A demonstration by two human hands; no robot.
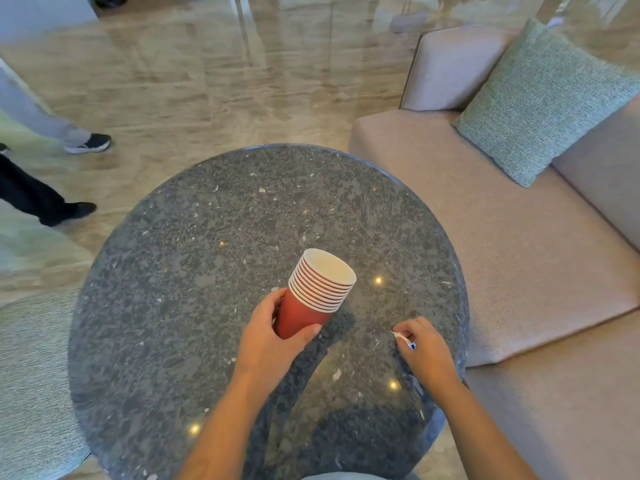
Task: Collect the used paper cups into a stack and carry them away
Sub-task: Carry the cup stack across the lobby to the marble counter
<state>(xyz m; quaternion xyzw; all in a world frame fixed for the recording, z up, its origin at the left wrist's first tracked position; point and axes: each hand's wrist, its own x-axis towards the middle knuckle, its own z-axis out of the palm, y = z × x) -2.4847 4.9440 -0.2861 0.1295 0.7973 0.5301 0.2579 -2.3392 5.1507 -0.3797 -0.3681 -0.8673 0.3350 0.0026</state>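
Note:
A stack of several red paper cups [317, 292] with white rims is tilted up and to the right above the round dark stone table [194, 271]. My left hand [273, 337] wraps around the bottom cup of the stack and holds it off the tabletop. My right hand [424, 348] rests near the table's right edge, its fingers pinched on a small white scrap with a blue mark [403, 338]. No loose cups show on the table.
A beige sofa [502, 258] with a green cushion [543, 102] stands close on the right of the table. A light round seat [31, 382] is at the lower left. Legs and shoes of two persons [52, 174] are on the polished floor at the left.

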